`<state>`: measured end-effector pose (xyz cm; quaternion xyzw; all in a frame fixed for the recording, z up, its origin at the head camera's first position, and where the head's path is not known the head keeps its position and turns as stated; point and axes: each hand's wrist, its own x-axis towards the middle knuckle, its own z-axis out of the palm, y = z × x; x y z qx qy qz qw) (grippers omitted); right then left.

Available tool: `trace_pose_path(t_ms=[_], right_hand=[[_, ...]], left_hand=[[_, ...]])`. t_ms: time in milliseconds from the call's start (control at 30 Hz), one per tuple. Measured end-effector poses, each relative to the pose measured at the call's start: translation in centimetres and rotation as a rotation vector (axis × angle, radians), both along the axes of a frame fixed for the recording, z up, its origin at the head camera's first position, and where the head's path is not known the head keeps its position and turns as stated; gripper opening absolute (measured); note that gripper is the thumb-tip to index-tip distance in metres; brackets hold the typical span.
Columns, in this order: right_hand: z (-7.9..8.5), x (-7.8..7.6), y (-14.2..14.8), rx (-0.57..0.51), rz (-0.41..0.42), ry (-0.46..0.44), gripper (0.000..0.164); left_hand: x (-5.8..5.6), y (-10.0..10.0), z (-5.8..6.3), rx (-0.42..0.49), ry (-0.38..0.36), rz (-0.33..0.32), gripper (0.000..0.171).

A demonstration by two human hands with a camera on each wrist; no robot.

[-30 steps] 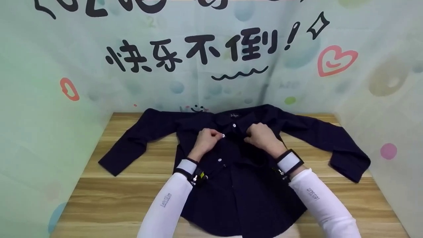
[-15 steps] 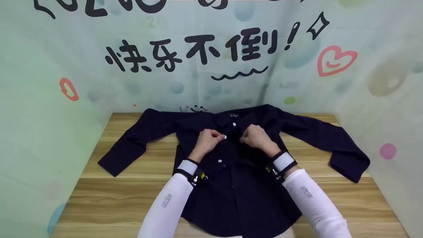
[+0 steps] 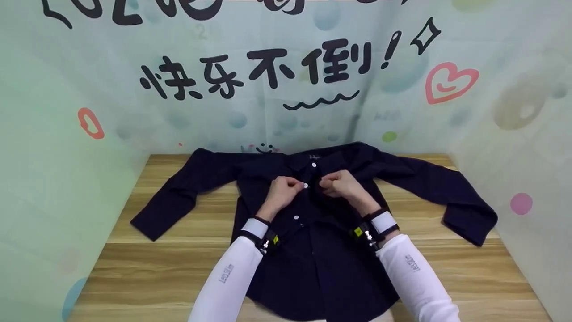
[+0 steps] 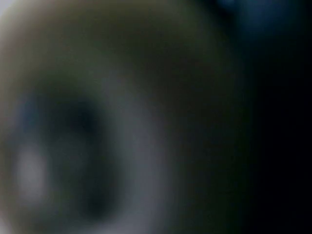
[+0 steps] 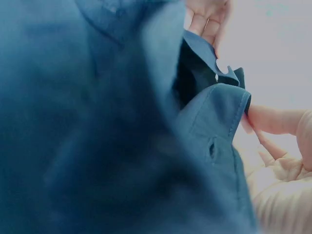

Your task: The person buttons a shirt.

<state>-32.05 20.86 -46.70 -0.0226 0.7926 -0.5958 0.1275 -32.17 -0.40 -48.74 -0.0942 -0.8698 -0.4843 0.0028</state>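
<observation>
A dark navy button-up shirt [image 3: 286,281] lies spread with its front up, collar at the far side and sleeves stretched out to both sides. My left hand [image 3: 282,192] pinches the front edge just beside a white button [image 3: 305,185]. Close to it on the right, my right hand [image 3: 348,185] pinches the opposite front edge between thumb and finger. The right wrist view shows that edge lifted, with a buttonhole [image 5: 212,148] below the fingers. Another white button [image 3: 314,165] sits near the collar, and a lower button [image 3: 296,217] lies below my left hand. The left wrist view is too blurred to read.
Under the shirt is a wood-grain table [image 3: 152,277]. A pale printed cloth backdrop [image 3: 263,120] rises behind it, and similar cloth stands at both sides. The left sleeve [image 3: 165,210] and right sleeve [image 3: 469,210] reach towards the table's sides.
My right hand has moved left, towards my left hand. My left hand has shifted very slightly and still pinches the cloth beside the button. The head view has tilted a little.
</observation>
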Motion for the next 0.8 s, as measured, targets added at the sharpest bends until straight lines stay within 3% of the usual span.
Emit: trace_pose_path(t_ms=[400,800], right_hand=[[-0.8,0.3,-0.9,-0.075,-0.027,-0.031,0.038],[-0.9,0.2,-1.4,-0.141,-0.032,-0.022,0.032]], left_hand=[[0.0,0.5,0.2,0.022,0.009,0.008,0.020],[0.2,0.9,0.2,0.034,0.083,0.036,0.018]])
